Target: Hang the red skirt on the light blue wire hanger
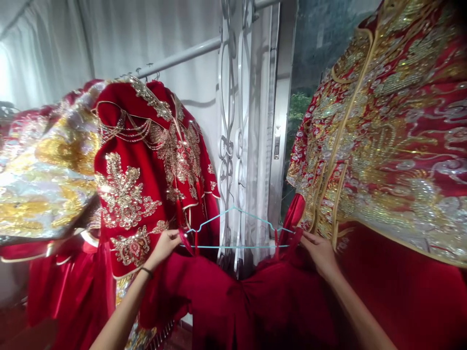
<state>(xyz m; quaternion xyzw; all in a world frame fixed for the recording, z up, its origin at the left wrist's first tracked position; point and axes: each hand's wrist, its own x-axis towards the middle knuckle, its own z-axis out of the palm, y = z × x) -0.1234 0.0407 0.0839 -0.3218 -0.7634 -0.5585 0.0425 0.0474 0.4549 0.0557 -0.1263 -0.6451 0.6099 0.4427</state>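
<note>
A dark red dress [233,296] hangs in front of me by its straps from a light blue wire hanger [233,247]. My left hand [168,247], a black band at its wrist, pinches the strap at the hanger's left end. At the right end, my right hand [317,250] has its fingers closed on the other strap. The hanger lies level between both hands, its hook pointing up. The lower part of the dress runs out of view at the bottom edge.
Red jackets with gold embroidery [126,194] crowd a white rail [189,53] on the left. A large sequined red and gold jacket [394,136] hangs close on the right. Between them stand white scrollwork metal posts [229,121], a pale curtain [146,29] and a metal door frame [280,112].
</note>
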